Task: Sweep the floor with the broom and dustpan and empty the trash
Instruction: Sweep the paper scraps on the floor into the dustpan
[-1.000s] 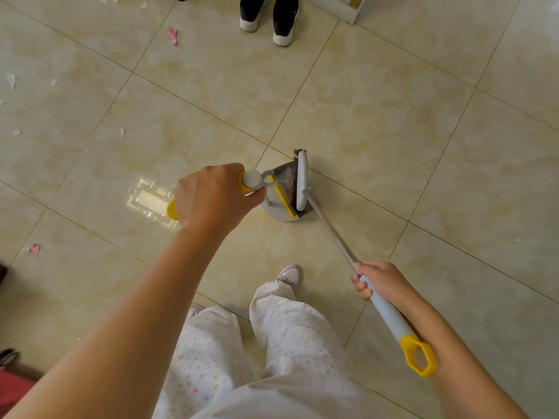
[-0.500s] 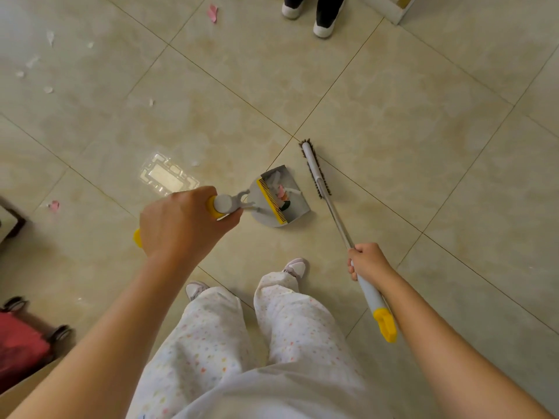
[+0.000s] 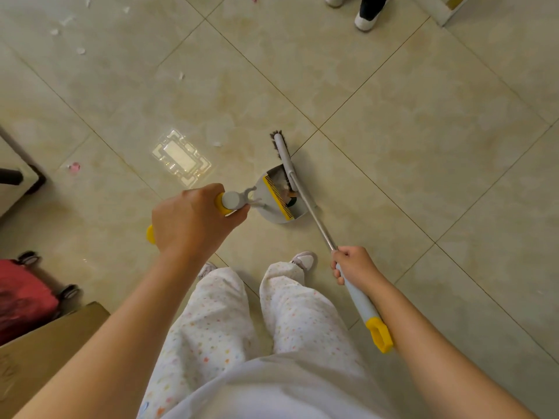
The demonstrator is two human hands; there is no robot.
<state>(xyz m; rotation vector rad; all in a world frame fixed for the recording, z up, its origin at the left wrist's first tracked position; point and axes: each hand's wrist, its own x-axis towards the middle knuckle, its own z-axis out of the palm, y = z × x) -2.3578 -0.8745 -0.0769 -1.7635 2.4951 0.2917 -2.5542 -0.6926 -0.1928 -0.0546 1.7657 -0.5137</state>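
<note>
Red wheeled case (image 3: 25,294) sat at far left beside a cardboard box (image 3: 48,349). Pink scrap (image 3: 74,167) and white paper bits (image 3: 80,50) lay loose on the tile floor (image 3: 423,146), well apart from the pan. These would be near weightless and would likely flutter off a fast stroke, so short low strokes suit them. Clear plastic tray (image 3: 181,160) lay flat, near the left hand; it looked light, stiff and crackly, likely to skid ahead of the bristles rather than roll.

Left hand (image 3: 190,222) had its fingers wrapped round the yellow-grey dustpan handle (image 3: 231,201), fist closed on it. Dustpan (image 3: 273,218) stood on the floor in front of the feet, mouth facing right, with a yellow comb (image 3: 278,198) along its edge and a few scraps inside. It is rigid plastic and probably light; the upright handle is the place to hold it, and the lip needs pressing down.

Broom (image 3: 312,210) lay slanted, bristle head (image 3: 282,149) touching the pan mouth. It has a thin stiff metal pole with little heft. Right hand (image 3: 354,264) gripped the pale sleeve below the metal, fingers curled tight, yellow loop (image 3: 379,334) against the forearm. That low grip gives control for flicking debris in.
</note>
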